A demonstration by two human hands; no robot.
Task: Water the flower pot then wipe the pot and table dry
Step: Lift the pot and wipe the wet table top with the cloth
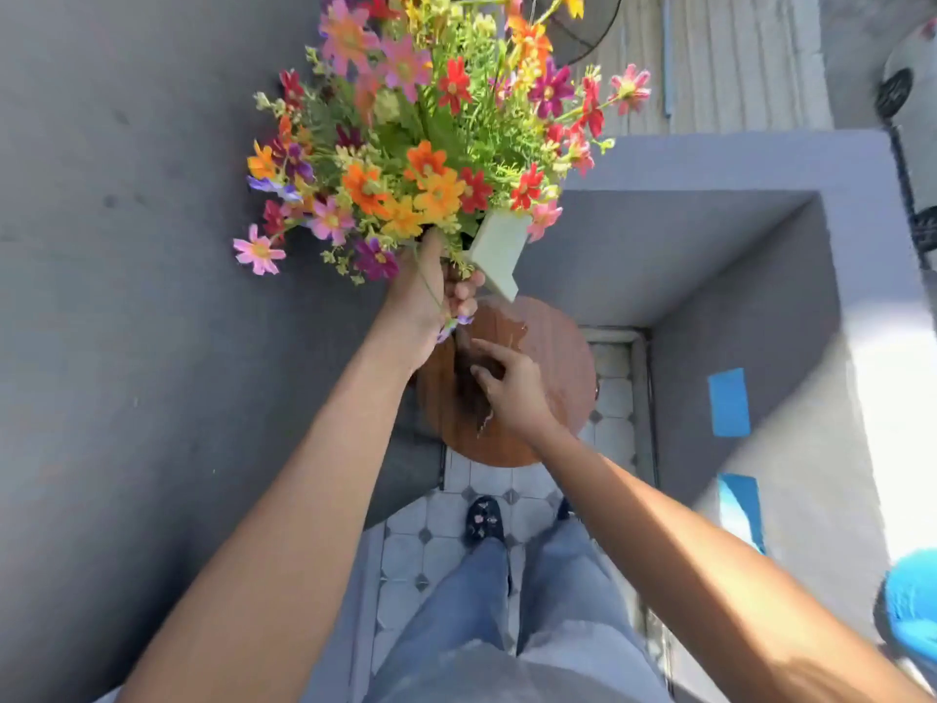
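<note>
A pale green square flower pot (pixel 499 251) full of bright mixed flowers (pixel 431 134) is lifted and tilted above a small round wooden table (pixel 555 362). My left hand (pixel 431 296) grips the pot from its left side, partly hidden by blooms. My right hand (pixel 512 388) presses a dark brown cloth (pixel 469 370) flat on the tabletop, just below the pot. A darker wet-looking patch (pixel 512 332) shows on the wood beside my fingers.
A grey wall (pixel 127 296) runs close along the left. A grey ledge (pixel 760 276) with blue tape strips (pixel 728 402) boxes in the right side. Below are a tiled floor (pixel 446 530), my legs and slippers (pixel 484 520). A blue object (pixel 912 596) sits at the lower right.
</note>
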